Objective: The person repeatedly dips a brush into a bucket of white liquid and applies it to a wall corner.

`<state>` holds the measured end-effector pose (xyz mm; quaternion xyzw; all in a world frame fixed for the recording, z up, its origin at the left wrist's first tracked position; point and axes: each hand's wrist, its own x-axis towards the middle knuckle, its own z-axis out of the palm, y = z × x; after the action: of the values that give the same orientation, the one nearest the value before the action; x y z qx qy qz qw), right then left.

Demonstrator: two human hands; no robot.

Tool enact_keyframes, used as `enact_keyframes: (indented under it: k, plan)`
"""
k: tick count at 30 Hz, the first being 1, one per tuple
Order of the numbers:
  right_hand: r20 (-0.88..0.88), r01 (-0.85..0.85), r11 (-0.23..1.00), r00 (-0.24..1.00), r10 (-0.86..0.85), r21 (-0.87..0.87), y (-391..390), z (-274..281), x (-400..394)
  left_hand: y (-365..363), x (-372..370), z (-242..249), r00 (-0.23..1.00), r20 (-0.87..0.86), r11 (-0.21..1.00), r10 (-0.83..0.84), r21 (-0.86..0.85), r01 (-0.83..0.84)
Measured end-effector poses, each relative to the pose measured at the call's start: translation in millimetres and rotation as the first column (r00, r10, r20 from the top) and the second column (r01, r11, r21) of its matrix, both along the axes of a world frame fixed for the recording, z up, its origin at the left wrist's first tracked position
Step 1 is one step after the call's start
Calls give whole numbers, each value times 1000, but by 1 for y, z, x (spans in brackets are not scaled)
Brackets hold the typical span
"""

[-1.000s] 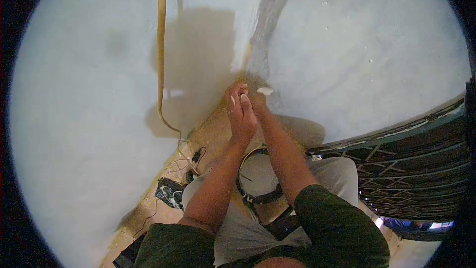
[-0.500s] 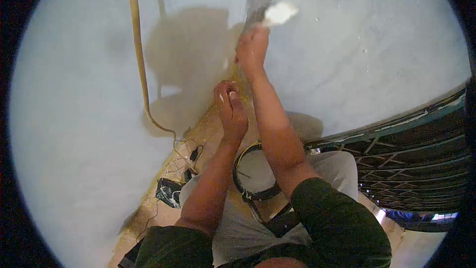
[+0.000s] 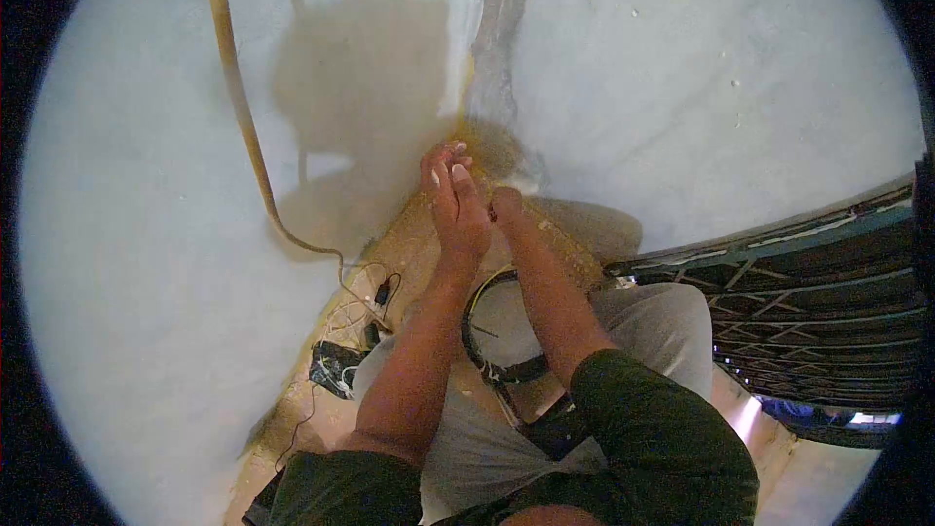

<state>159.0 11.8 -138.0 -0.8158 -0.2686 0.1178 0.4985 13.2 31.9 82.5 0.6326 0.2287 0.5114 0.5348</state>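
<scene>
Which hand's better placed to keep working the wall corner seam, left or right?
Right, probably. The right hand is closed on a small pale piece lying against the corner seam. The left hand is flat with fingers extended, beside it, holding nothing visible.

Wall corner seam (image 3: 497, 49) straight ahead, running down to floor strip (image 3: 409, 253) at wall foot. Left hand (image 3: 456, 205) and right hand (image 3: 506, 206) side by side, touching, just below seam's lower end. Hose (image 3: 234, 107) hangs down wall left of hands, well apart from them. Tangle of cables (image 3: 341, 365) on floor strip, left of left forearm. Ring-shaped coil (image 3: 482, 351) on lap between forearms. Lattice gate (image 3: 818, 302) at right, behind right arm
</scene>
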Motion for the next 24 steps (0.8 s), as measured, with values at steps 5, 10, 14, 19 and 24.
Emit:
enact_keyframes:
  k: [5, 10, 14, 19, 24]
  plan:
    - [4, 79, 997, 997, -79, -21, 19, -12, 67, -3, 4, -4, 1000, 0, 1000, 11, 2, -11]
    - [314, 253, 946, 898, -308, 204, 24, 187, -30, -4, 0, 0, 995, -99, 998, -29, 50, 34]
    - [-9, 310, 877, 944, -330, 367, 21, 126, -1, -10, 4, -1, 999, -11, 999, -40, -5, 40]
    - [128, 464, 884, 875, -466, 49, -7, 21, 26, -9, 4, -2, 988, -116, 995, -97, -20, 96]
    - [346, 469, 860, 855, -386, -199, -36, -121, 31, -11, 11, -3, 991, -74, 991, -109, -87, 102]
